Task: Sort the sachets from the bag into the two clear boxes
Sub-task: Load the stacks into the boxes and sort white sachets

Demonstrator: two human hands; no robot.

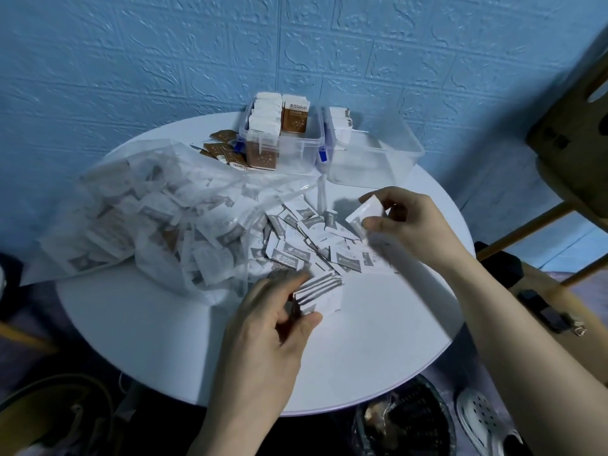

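Head view: I am mid-sort, gathering white sachets. My left hand (273, 327) has its grip clamped on a stack (320, 292); my right hand (404, 222) pinches one sachet (365, 213) above the pile (309, 238) spilled from the bag (158, 212). Next, I judge, add it to the stack, then carry to the right box (371, 153); the left box (283, 139) is fuller.

two bare forearms, no sleeves in view, left hand (263, 327) and right hand (406, 222) both without rings, watch or bracelet showing, short plain nails on the fingers (373, 222), wrists uncovered, nothing worn that shows
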